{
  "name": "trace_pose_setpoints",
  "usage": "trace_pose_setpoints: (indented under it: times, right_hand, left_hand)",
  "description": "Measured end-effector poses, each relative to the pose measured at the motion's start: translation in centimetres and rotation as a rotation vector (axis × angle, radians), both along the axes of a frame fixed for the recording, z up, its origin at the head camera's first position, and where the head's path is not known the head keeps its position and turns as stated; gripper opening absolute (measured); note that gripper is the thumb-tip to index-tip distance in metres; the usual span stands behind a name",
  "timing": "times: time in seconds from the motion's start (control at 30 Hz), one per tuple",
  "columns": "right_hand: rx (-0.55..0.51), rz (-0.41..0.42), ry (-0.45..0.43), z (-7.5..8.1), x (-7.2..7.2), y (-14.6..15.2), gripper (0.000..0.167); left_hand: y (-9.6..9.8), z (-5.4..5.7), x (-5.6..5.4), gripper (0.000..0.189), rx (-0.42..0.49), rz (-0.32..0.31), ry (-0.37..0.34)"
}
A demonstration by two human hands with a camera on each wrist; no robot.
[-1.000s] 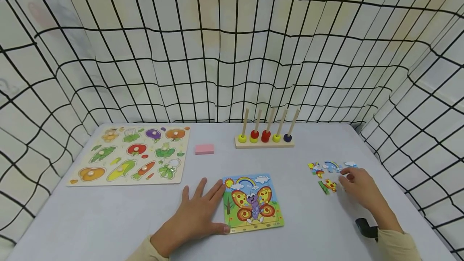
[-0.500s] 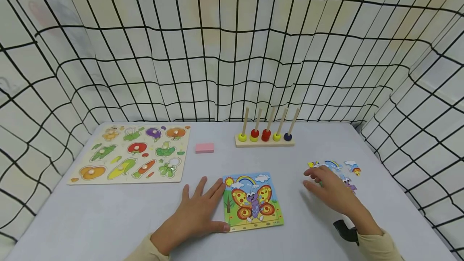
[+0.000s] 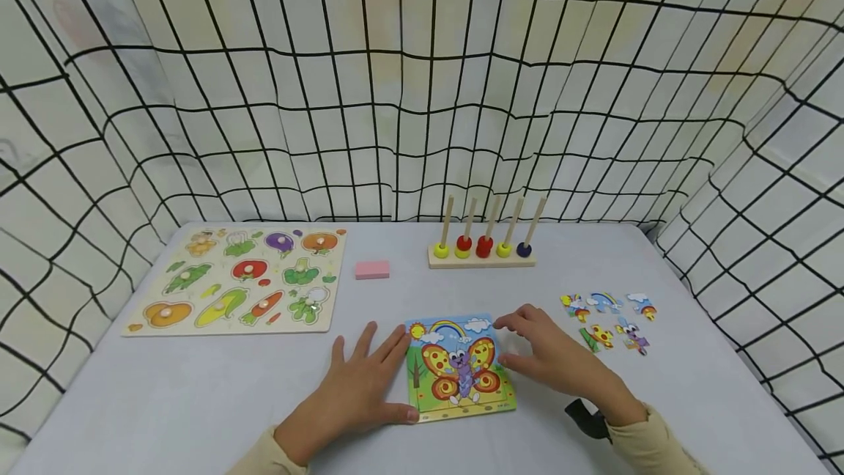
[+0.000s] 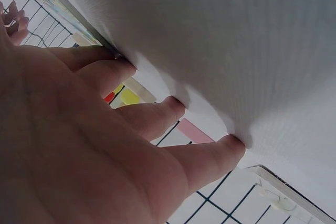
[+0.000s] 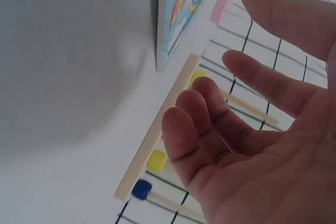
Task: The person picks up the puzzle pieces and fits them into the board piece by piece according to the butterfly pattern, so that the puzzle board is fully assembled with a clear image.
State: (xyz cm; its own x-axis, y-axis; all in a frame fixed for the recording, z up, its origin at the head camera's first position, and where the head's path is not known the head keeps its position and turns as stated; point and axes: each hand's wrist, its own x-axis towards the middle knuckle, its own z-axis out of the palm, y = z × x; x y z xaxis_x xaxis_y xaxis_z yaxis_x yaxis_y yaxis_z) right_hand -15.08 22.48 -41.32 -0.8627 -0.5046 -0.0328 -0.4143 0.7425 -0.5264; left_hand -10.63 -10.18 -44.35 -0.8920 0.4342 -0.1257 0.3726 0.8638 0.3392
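Note:
A square butterfly puzzle board [image 3: 455,365] lies flat on the table, with a sun, a rainbow and a cloud along its top. My left hand [image 3: 359,391] rests at its left side, fingers spread; the thumb touches the lower left corner and the index finger the upper left edge. At the board's right edge is my right hand [image 3: 550,358], with thumb and index finger apart. The right wrist view shows nothing between the fingers of that hand [image 5: 262,129]. Several loose puzzle pieces [image 3: 603,303] lie flat to the right, beyond the right hand.
A bead abacus with upright pegs [image 3: 481,261] stands at the table's back. Left of it are a pink block [image 3: 372,270] and a large vegetable peg puzzle [image 3: 224,284]. Black netting [image 3: 422,108] over pale walls encloses the table [image 3: 198,402] at the back and sides.
From over the loose pieces, my right hand has moved left to the butterfly board's right edge, uncovering those pieces. My left hand and the board have stayed put.

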Motion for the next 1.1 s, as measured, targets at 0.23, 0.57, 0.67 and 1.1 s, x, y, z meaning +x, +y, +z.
trace_pose_setpoints:
  times: [0.23,0.57,0.67,1.1]
  right_hand:
    - [0.007,0.070,-0.043,-1.2,-0.2,-2.0,0.053]
    - [0.095,0.139,-0.010,-1.5,-0.5,-2.4,0.058]
    - [0.118,0.162,0.000,-1.5,-0.8,-2.3,0.059]
    - [0.103,0.331,-0.008,-1.6,-2.0,-2.7,0.039]
  left_hand:
    - [0.2,0.0,0.0,0.115,-0.006,-0.003,-0.002]
    - [0.3,0.3,0.1,0.115,-0.012,-0.004,-0.004]
    - [0.2,0.2,0.0,0.115,-0.015,-0.002,-0.002]
    - [0.1,0.3,0.0,0.115,-0.013,0.002,-0.008]
